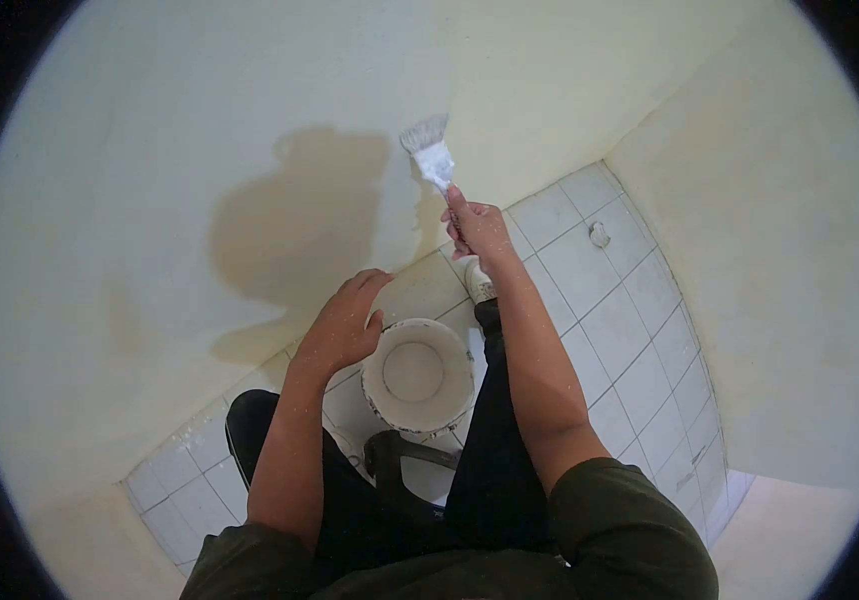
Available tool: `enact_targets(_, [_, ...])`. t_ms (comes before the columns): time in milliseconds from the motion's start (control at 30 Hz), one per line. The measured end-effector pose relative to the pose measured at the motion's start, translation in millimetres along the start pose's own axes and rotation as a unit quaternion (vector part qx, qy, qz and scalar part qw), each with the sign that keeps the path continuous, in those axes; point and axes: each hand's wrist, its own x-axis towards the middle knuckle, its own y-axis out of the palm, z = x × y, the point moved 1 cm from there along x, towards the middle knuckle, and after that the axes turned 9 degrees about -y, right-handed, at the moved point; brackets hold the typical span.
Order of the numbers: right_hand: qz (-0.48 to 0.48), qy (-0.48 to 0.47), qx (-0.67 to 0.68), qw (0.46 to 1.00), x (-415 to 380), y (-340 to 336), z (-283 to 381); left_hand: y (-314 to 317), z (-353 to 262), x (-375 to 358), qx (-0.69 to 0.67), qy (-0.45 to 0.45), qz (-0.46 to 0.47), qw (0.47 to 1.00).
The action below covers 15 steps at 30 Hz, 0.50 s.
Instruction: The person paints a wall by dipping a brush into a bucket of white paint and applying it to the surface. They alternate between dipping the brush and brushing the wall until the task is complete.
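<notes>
My right hand (477,228) is wrapped round the handle of a paintbrush (436,155), its ferrule smeared with white paint. The wide bristles point up and left against the wall (510,90), which is whitish on the left and pale yellow on the right. My left hand (347,320) holds nothing, its fingers stretched and the thumb apart, just above the left rim of a round white bucket (369,385). Pale paint lies in the bottom of the bucket, and dark marks spot its rim.
White square tiles (590,290) cover the floor, with paint spots at the left. A small crumpled whitish thing (600,235) lies by the right-hand wall (750,250). My knees flank the bucket, and a shoe (480,280) stands close to the wall. Shadows fall across the painted wall.
</notes>
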Motion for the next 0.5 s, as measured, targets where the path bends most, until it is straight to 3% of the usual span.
enact_targets(267, [-0.034,0.113,-0.207,0.971,27.1,-16.2,-70.3,2.7,-0.8,3.5,-0.006,-0.013,0.017,1.000])
enact_targets(367, [-0.015,0.143,-0.186,0.972,42.1,-1.4,-98.2,7.2,1.0,6.7,-0.001,0.001,-0.012,1.000])
enact_targets(467, [-0.014,0.059,-0.269,0.961,77.6,1.9,-161.6,3.8,-0.4,7.2,-0.009,-0.010,0.011,1.000])
enact_targets(500, [-0.024,0.078,-0.246,0.966,72.5,4.3,-153.5,3.7,1.0,7.0,-0.008,-0.010,0.011,1.000])
